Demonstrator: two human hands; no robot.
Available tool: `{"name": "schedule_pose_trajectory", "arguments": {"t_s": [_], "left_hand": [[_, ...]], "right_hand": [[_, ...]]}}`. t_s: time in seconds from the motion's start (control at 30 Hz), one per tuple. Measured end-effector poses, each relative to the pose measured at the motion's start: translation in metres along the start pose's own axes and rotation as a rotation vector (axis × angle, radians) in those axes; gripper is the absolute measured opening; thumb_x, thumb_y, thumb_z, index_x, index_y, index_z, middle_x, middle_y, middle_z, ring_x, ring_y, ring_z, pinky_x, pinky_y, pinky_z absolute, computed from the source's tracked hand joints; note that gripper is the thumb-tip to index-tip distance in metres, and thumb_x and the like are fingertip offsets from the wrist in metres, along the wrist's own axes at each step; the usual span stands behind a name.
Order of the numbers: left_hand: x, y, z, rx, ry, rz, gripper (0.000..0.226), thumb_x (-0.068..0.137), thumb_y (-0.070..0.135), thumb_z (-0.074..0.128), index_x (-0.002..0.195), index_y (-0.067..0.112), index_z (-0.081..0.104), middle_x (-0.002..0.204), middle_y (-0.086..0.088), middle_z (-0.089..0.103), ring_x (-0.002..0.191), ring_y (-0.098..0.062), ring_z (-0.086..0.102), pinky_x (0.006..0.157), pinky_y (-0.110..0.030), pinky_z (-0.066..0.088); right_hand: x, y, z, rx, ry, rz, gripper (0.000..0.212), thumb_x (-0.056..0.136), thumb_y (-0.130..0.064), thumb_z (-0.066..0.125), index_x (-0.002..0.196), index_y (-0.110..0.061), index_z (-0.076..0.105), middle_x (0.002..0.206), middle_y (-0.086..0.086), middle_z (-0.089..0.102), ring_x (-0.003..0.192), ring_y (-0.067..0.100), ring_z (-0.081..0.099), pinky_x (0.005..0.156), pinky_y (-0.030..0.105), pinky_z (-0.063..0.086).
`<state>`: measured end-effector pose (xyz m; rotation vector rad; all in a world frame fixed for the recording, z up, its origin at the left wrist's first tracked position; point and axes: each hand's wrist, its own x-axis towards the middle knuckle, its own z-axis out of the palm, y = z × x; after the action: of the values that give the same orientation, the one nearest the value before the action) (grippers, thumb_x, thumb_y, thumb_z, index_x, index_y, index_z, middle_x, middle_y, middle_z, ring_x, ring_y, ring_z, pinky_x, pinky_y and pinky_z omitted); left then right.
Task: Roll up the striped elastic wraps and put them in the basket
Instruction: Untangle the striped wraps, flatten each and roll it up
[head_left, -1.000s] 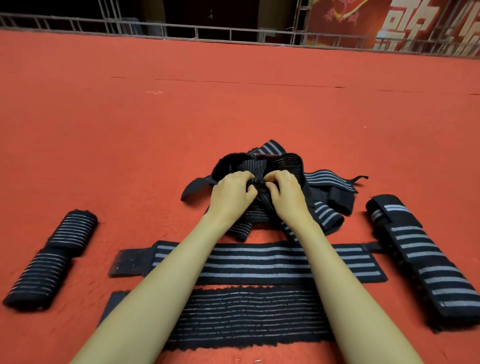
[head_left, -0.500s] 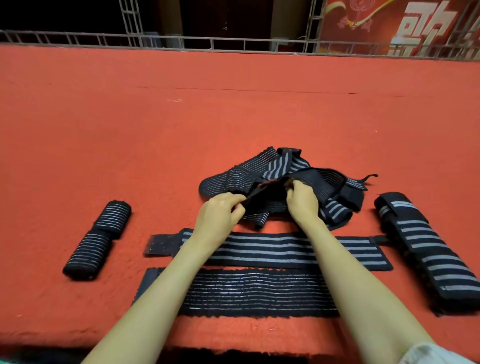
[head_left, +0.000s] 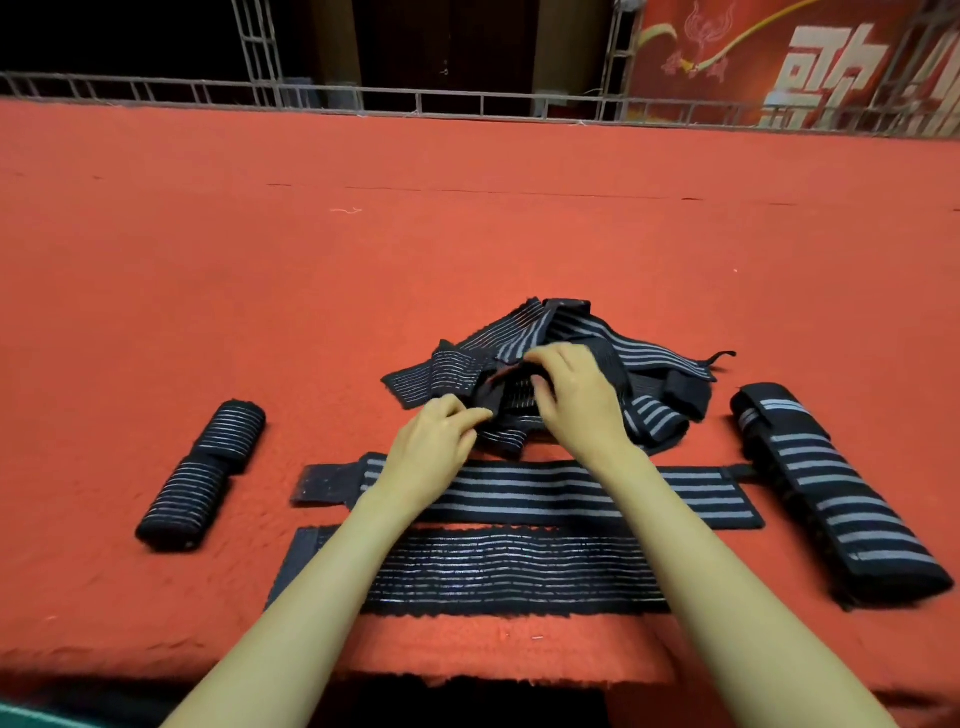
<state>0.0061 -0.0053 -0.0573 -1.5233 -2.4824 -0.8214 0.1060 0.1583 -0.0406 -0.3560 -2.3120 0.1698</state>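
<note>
A tangled pile of black striped elastic wraps (head_left: 644, 374) lies on the red carpet (head_left: 467, 234) ahead of me. My left hand (head_left: 436, 447) pinches a wrap end at the pile's near left side. My right hand (head_left: 571, 395) grips the same bunched wrap in the middle of the pile, fingers curled over it. Two wraps lie flat below my hands: a broad-striped one (head_left: 571, 496) and a fine-striped one (head_left: 498, 571). Rolled wraps lie at the left (head_left: 200, 475) and a larger folded one at the right (head_left: 836, 493). No basket is in view.
The carpet's near edge (head_left: 467, 670) runs just below the flat wraps, with dark floor beneath. A metal railing (head_left: 467, 101) closes off the far side, and a red banner (head_left: 779, 57) hangs behind it at the right. Open carpet stretches beyond the pile.
My hands have drawn apart on the pile: the left moved down and left with a wrap end, the right shifted over the pile's middle. The view tilted back, showing the carpet's near edge.
</note>
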Motion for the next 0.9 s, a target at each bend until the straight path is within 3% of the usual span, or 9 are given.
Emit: {"name": "schedule_pose_trajectory", "arguments": {"t_s": [0.1, 0.2, 0.37, 0.43, 0.57, 0.63, 0.7, 0.8, 0.9], "left_hand": [[-0.001, 0.004, 0.006, 0.018, -0.007, 0.050, 0.033, 0.096, 0.018, 0.047, 0.126, 0.021, 0.061, 0.108, -0.002, 0.056, 0.104, -0.019, 0.050, 0.081, -0.034, 0.046], [0.001, 0.003, 0.008, 0.019, -0.014, 0.065, 0.031, 0.095, 0.018, 0.048, 0.121, 0.019, 0.064, 0.109, 0.000, 0.056, 0.106, -0.018, 0.050, 0.084, -0.033, 0.045], [0.018, 0.005, 0.013, -0.064, 0.050, -0.029, 0.029, 0.088, 0.042, 0.058, 0.107, 0.022, 0.068, 0.107, 0.008, 0.053, 0.106, -0.012, 0.045, 0.090, -0.030, 0.041], [0.032, 0.007, 0.015, -0.090, 0.129, -0.108, 0.038, 0.082, 0.049, 0.064, 0.108, 0.021, 0.064, 0.108, 0.006, 0.052, 0.109, -0.013, 0.043, 0.090, -0.029, 0.039], [0.058, 0.009, 0.022, -0.051, 0.088, -0.180, 0.047, 0.077, 0.054, 0.067, 0.107, 0.019, 0.058, 0.113, 0.003, 0.048, 0.115, -0.016, 0.039, 0.097, -0.032, 0.033], [0.067, 0.006, 0.025, -0.180, 0.149, -0.216, 0.043, 0.081, 0.053, 0.063, 0.105, 0.017, 0.059, 0.113, 0.002, 0.050, 0.115, -0.017, 0.042, 0.096, -0.032, 0.035], [0.074, 0.001, 0.027, -0.266, 0.160, -0.286, 0.044, 0.086, 0.045, 0.061, 0.116, 0.015, 0.053, 0.122, -0.001, 0.050, 0.119, -0.020, 0.044, 0.097, -0.033, 0.037], [0.080, -0.006, 0.030, -0.228, -0.011, -0.344, 0.059, 0.084, 0.044, 0.064, 0.132, 0.015, 0.045, 0.134, -0.003, 0.046, 0.126, -0.022, 0.042, 0.102, -0.038, 0.038], [0.082, -0.004, 0.036, -0.183, -0.001, -0.337, 0.035, 0.089, 0.035, 0.059, 0.117, 0.014, 0.059, 0.115, -0.004, 0.062, 0.109, -0.025, 0.056, 0.085, -0.036, 0.044]], "right_hand": [[0.020, 0.019, 0.005, -0.106, -0.174, 0.000, 0.049, 0.081, -0.003, 0.064, 0.128, -0.013, 0.056, 0.126, 0.008, 0.055, 0.127, 0.032, 0.041, 0.100, 0.048, 0.038], [0.033, 0.030, 0.013, -0.122, -0.375, -0.036, 0.044, 0.088, -0.012, 0.060, 0.131, -0.021, 0.055, 0.133, 0.000, 0.053, 0.133, 0.025, 0.036, 0.109, 0.046, 0.027], [0.047, 0.042, 0.017, -0.136, -0.325, 0.007, 0.025, 0.095, -0.022, 0.054, 0.117, -0.017, 0.065, 0.116, 0.002, 0.063, 0.112, 0.026, 0.052, 0.086, 0.040, 0.041], [0.047, 0.046, 0.017, -0.119, -0.304, -0.003, 0.024, 0.095, -0.025, 0.055, 0.113, -0.014, 0.066, 0.112, 0.004, 0.064, 0.108, 0.028, 0.054, 0.082, 0.040, 0.042], [0.042, 0.052, 0.019, -0.060, -0.331, -0.073, 0.019, 0.091, -0.028, 0.061, 0.101, -0.012, 0.065, 0.099, 0.004, 0.065, 0.097, 0.028, 0.057, 0.079, 0.038, 0.040], [0.042, 0.053, 0.019, -0.003, -0.304, 0.012, 0.016, 0.092, -0.026, 0.058, 0.092, -0.011, 0.060, 0.088, 0.004, 0.062, 0.086, 0.027, 0.056, 0.070, 0.034, 0.036], [0.040, 0.056, 0.017, 0.059, -0.303, 0.132, 0.018, 0.095, -0.028, 0.054, 0.087, -0.012, 0.051, 0.082, 0.000, 0.056, 0.079, 0.023, 0.052, 0.064, 0.033, 0.032], [0.035, 0.065, 0.012, 0.104, -0.364, 0.192, 0.017, 0.096, -0.029, 0.051, 0.086, -0.015, 0.048, 0.081, -0.003, 0.054, 0.078, 0.020, 0.052, 0.065, 0.037, 0.040], [0.031, 0.072, 0.007, 0.188, -0.374, 0.294, 0.019, 0.096, -0.030, 0.050, 0.081, -0.020, 0.044, 0.076, -0.005, 0.053, 0.074, 0.018, 0.051, 0.067, 0.038, 0.041]]}}
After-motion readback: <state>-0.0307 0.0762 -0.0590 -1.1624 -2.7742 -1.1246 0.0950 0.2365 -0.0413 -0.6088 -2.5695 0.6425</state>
